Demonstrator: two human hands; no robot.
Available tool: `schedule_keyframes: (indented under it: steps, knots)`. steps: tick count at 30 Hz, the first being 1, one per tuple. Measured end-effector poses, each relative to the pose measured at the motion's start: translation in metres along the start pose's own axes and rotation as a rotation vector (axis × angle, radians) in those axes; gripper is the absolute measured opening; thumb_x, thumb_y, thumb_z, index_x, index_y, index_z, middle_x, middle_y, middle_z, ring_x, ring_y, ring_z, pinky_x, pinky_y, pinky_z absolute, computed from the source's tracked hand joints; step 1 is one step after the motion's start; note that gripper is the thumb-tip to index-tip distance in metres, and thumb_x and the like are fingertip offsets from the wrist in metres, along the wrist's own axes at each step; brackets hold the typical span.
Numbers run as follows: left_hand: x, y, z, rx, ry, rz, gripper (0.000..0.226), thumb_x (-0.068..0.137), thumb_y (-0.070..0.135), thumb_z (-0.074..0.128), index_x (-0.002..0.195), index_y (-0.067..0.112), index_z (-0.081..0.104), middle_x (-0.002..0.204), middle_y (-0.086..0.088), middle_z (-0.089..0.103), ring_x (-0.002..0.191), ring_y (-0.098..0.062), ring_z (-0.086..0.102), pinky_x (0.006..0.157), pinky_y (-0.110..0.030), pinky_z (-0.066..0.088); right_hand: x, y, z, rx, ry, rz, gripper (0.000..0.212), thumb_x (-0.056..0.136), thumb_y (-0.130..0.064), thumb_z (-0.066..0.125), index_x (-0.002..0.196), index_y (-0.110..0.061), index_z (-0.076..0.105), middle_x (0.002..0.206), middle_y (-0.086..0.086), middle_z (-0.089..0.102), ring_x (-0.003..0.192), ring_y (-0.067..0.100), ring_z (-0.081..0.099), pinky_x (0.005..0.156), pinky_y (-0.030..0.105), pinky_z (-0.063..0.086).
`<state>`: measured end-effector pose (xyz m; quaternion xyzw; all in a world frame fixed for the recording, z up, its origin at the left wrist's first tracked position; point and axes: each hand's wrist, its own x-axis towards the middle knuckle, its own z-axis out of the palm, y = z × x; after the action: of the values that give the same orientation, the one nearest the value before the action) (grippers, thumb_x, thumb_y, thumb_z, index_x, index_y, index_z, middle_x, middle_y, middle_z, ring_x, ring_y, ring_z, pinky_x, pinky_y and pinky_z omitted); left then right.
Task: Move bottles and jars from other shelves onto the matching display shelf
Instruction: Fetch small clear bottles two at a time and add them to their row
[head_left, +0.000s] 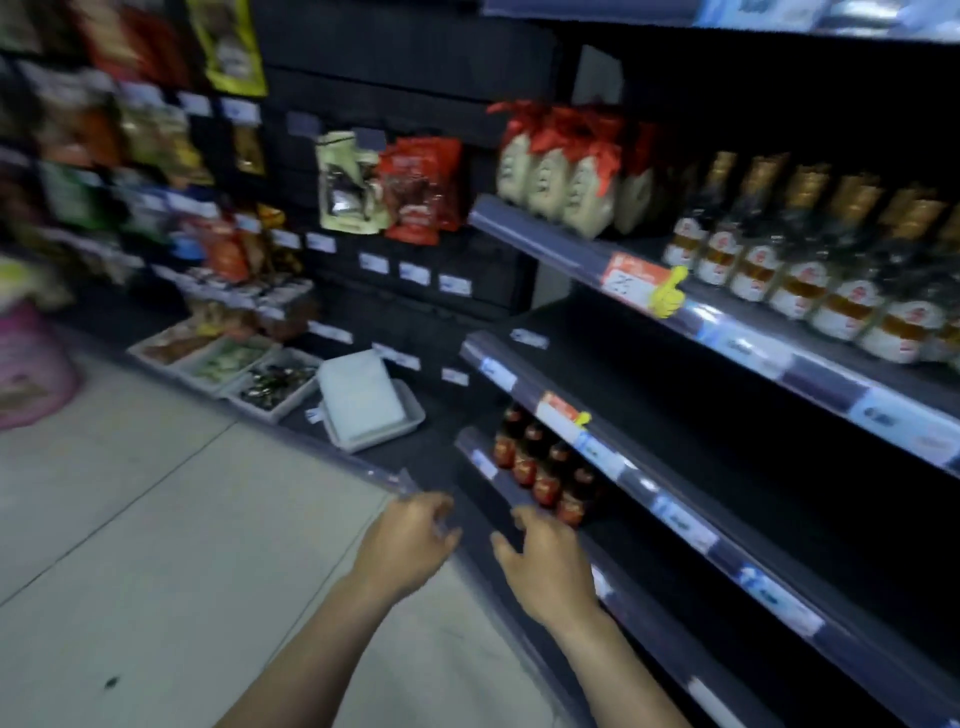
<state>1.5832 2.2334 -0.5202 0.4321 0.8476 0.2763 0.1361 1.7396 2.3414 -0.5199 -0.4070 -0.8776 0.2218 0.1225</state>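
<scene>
A short row of dark bottles with red labels (540, 467) stands on a low shelf at the centre of the blurred head view. Both my hands reach out in front of that shelf's edge. My left hand (408, 540) hovers with loosely curled fingers and holds nothing. My right hand (545, 561) is spread with relaxed fingers just below and in front of the nearest red-labelled bottle, not touching it. Higher up on the right, a long row of clear bottles with gold caps (810, 270) fills a shelf.
Beige jars with red ribbons (561, 171) stand left of the gold-capped bottles. The shelf between (675, 395) is dark and bare. Snack bags (395, 187) hang on the back wall. White trays (260, 374) sit along the floor-level ledge, and pale floor tiles (156, 545) spread left.
</scene>
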Motion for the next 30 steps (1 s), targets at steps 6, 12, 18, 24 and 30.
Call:
schedule_keyframes:
  steps: [6, 12, 18, 24, 30]
  knots:
    - [-0.118, -0.172, -0.053, -0.008, -0.082, -0.266, 0.045, 0.087, 0.040, 0.070, 0.129, 0.024, 0.066, 0.118, 0.004, 0.072, 0.104, -0.016, 0.067, 0.091, -0.028, 0.051, -0.060, -0.136, 0.131, -0.064, -0.281, -0.120, 0.046, 0.097, -0.045, 0.059, 0.133, -0.016, 0.063, 0.127, 0.006, 0.070, 0.116, 0.027, 0.064, 0.089, 0.034, 0.051]
    - [-0.226, -0.301, -0.117, -0.010, 0.020, -0.508, 0.047, 0.090, 0.041, 0.066, 0.133, 0.022, 0.064, 0.125, 0.003, 0.069, 0.111, -0.016, 0.064, 0.093, -0.029, 0.051, -0.107, -0.277, 0.238, -0.022, -0.513, -0.282, 0.052, 0.098, -0.048, 0.057, 0.141, -0.019, 0.058, 0.135, 0.002, 0.066, 0.120, 0.021, 0.063, 0.095, 0.031, 0.052]
    - [-0.305, -0.402, -0.186, -0.069, 0.208, -0.783, 0.047, 0.091, 0.041, 0.068, 0.133, 0.020, 0.063, 0.123, 0.002, 0.069, 0.107, -0.014, 0.066, 0.090, -0.027, 0.052, -0.128, -0.395, 0.314, -0.060, -0.699, -0.471, 0.055, 0.096, -0.052, 0.058, 0.141, -0.021, 0.059, 0.137, -0.001, 0.065, 0.119, 0.018, 0.063, 0.093, 0.028, 0.051]
    - [-0.361, -0.487, -0.240, -0.119, 0.355, -1.026, 0.047, 0.092, 0.040, 0.067, 0.134, 0.019, 0.063, 0.121, 0.001, 0.070, 0.105, -0.016, 0.066, 0.091, -0.029, 0.053, -0.135, -0.506, 0.390, -0.093, -0.863, -0.666, 0.055, 0.097, -0.048, 0.058, 0.144, -0.019, 0.056, 0.141, 0.000, 0.062, 0.124, 0.019, 0.061, 0.096, 0.026, 0.047]
    - [-0.388, -0.589, -0.317, -0.077, 0.444, -1.204, 0.047, 0.094, 0.040, 0.066, 0.136, 0.020, 0.062, 0.124, 0.002, 0.068, 0.106, -0.012, 0.064, 0.087, -0.021, 0.048, -0.122, -0.636, 0.477, -0.055, -0.999, -0.805, 0.055, 0.099, -0.044, 0.058, 0.147, -0.019, 0.053, 0.144, 0.000, 0.059, 0.124, 0.017, 0.059, 0.096, 0.022, 0.044]
